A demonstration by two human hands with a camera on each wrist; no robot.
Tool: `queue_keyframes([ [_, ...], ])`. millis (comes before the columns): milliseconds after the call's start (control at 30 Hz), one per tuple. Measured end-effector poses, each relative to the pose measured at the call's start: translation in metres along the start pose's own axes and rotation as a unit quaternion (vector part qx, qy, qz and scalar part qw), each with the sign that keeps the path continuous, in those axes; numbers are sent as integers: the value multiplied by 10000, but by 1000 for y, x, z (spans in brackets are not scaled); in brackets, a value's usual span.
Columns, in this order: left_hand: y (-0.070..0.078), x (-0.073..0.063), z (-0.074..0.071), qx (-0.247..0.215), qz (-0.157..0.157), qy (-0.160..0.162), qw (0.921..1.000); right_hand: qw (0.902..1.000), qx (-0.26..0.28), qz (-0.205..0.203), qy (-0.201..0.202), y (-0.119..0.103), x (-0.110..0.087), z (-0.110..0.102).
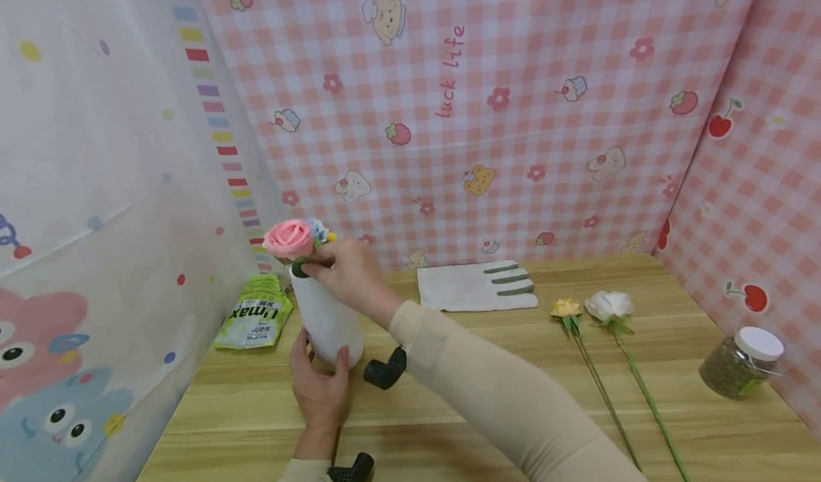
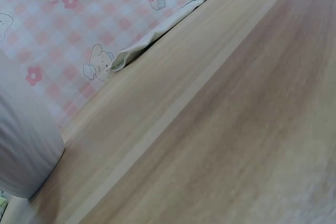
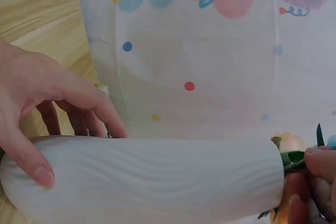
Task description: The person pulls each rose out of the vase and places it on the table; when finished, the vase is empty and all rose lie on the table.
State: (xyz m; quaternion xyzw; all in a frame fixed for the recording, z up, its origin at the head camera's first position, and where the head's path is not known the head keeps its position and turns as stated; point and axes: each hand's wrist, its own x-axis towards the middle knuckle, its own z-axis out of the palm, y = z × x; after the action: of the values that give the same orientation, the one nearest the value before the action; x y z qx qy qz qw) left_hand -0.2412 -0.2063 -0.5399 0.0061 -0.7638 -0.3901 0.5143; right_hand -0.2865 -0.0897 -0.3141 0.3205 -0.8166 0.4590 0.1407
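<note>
A white vase (image 1: 327,318) with a wavy ribbed surface leans a little to the left on the table. Around its lower part, my left hand (image 1: 319,389) grips with thumb and fingers spread on both sides. At the vase's mouth my right hand (image 1: 353,272) pinches a green flower stem (image 3: 293,160) between thumb and fingers. A pink rose (image 1: 288,238) and a light blue flower (image 1: 317,229) stand above the mouth, partly behind the right fingers. The right wrist view also shows a peach-coloured flower (image 3: 287,142) behind the rim. Only the vase's side appears in the left wrist view.
Left of the vase lies a green snack bag (image 1: 256,314). A white glove (image 1: 471,287) lies along the back. Rightward are a yellow flower (image 1: 567,309) and a white rose (image 1: 609,305) with long stems, then a lidded jar (image 1: 737,368).
</note>
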Motion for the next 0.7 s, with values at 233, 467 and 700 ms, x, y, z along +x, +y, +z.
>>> queue_keyframes([
  [233, 0, 0, -1, 139, 144, 1, 9998, 9984, 446, 83, 340, 4, -1, -14],
  [467, 1, 1, 0, 188, 29, -59, 9998, 9924, 887, -348, 772, 11, -2, -31],
  [700, 5, 1, 1, 101, 52, 48, 9999, 9891, 1158, -276, 870, 13, -2, -42],
])
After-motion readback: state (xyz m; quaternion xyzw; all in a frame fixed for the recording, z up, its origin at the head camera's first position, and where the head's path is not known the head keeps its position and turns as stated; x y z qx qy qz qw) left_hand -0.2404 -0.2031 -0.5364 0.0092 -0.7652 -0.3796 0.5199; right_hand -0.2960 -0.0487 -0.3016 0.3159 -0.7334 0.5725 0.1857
